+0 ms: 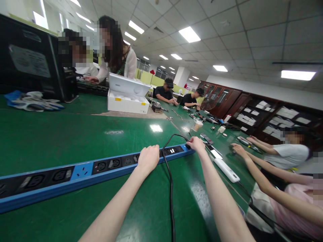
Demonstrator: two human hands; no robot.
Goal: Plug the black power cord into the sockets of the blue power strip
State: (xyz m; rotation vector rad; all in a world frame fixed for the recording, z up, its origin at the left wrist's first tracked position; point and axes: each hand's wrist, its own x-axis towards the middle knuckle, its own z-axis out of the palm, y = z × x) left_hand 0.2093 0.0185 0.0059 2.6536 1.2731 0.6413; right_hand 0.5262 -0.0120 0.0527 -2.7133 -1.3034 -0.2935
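A long blue and black power strip point(83, 170) lies across the green table, running from the left edge to the middle. My left hand point(148, 158) is closed over the strip past its midpoint, with the fingers hidden behind the knuckles. At the strip's right end, my right hand point(197, 144) pinches a black plug at the last socket. How deep the plug sits in that socket cannot be made out. From the plug a black cable point(170, 181) arches back over the strip between my hands and runs down to the bottom edge.
An open white box point(128, 102) stands behind the strip, near a black computer case point(30, 60) and work gloves point(34, 101). To the right lie a white power strip point(226, 170), a phone point(206, 138) and a cup point(198, 125). Several people sit or stand around the green table point(113, 205).
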